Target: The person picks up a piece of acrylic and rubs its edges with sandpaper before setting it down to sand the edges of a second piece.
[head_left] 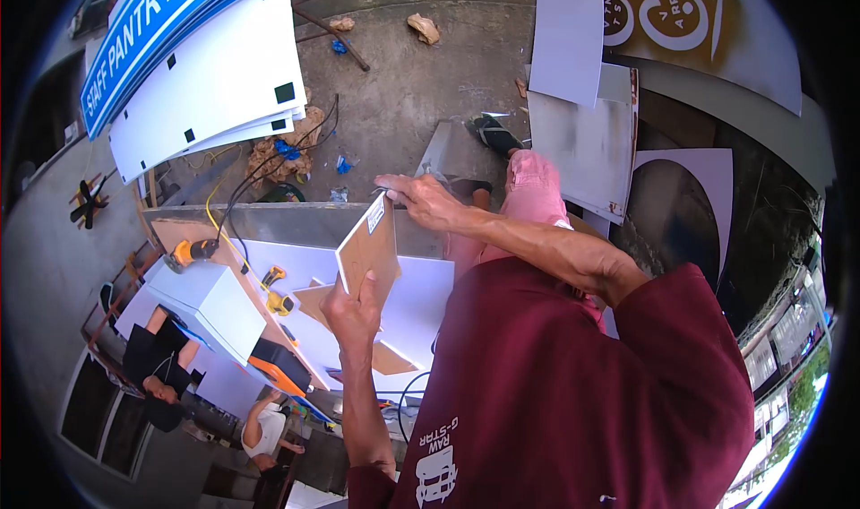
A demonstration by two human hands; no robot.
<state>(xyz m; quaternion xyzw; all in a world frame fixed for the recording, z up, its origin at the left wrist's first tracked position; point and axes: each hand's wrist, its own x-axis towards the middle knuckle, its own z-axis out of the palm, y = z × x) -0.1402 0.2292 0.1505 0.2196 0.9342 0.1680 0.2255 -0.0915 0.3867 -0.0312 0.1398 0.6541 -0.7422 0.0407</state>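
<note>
My left hand [352, 314] grips the lower end of a small flat panel [372, 247], its thumb pressed on the brown face. The panel is held tilted, with a white edge and a small printed label near its upper end. My right hand [421, 201] is closed at the panel's top edge, its fingers bent over the corner. Something small and dark shows under those fingertips, too little of it to name. Below the panel lies a white work surface [425, 280] with brown-faced pieces on it.
Yellow power tools [279, 304] lie left of my hands, with an orange-yellow one [190, 254] by a white box [219, 307]. Cables run nearby. Blue-and-white sign sheets [215, 97] stand upper left. Large panels [582, 142] lean at right. Two other people [161, 375] are at lower left.
</note>
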